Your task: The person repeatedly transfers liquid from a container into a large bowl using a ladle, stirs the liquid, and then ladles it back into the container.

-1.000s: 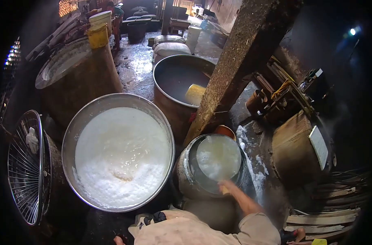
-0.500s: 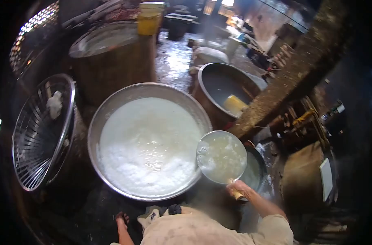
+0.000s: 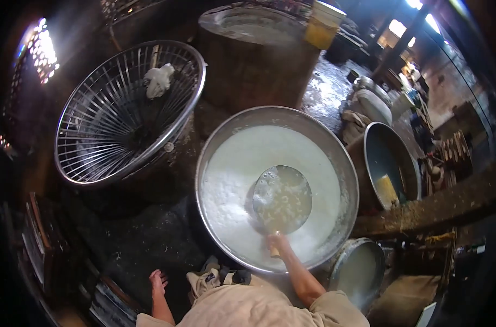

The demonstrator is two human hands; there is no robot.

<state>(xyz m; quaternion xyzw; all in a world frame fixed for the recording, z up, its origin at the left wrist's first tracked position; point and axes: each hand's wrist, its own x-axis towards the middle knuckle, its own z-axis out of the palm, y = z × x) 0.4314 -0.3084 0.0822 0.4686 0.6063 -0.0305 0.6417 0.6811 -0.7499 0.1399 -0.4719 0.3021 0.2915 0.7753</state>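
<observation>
My right hand (image 3: 278,243) is wrapped round the short wooden handle of a big round ladle (image 3: 282,200). Cloudy, pale yellowish liquid with bubbles and whitish bits fills its bowl. The ladle is over the wide metal vat (image 3: 200,210), overlapping the white, milky liquid (image 3: 226,158) in it. Down by my left side hangs my left hand (image 3: 158,280), empty, its fingers slightly apart, over the dark floor.
Left of the vat leans a large slatted metal basket (image 3: 90,163) with a wet white cloth (image 3: 159,80) inside. Behind stands a big drum (image 3: 253,76) with a yellowish bucket (image 3: 321,27). A bin (image 3: 366,163), a smaller pot (image 3: 335,267) and a wooden beam (image 3: 433,210) are on the right.
The view has swung left, so the vat appears further right. My right hand has brought the filled ladle from the vat's right rim to over its middle. My left hand stays low and empty.
</observation>
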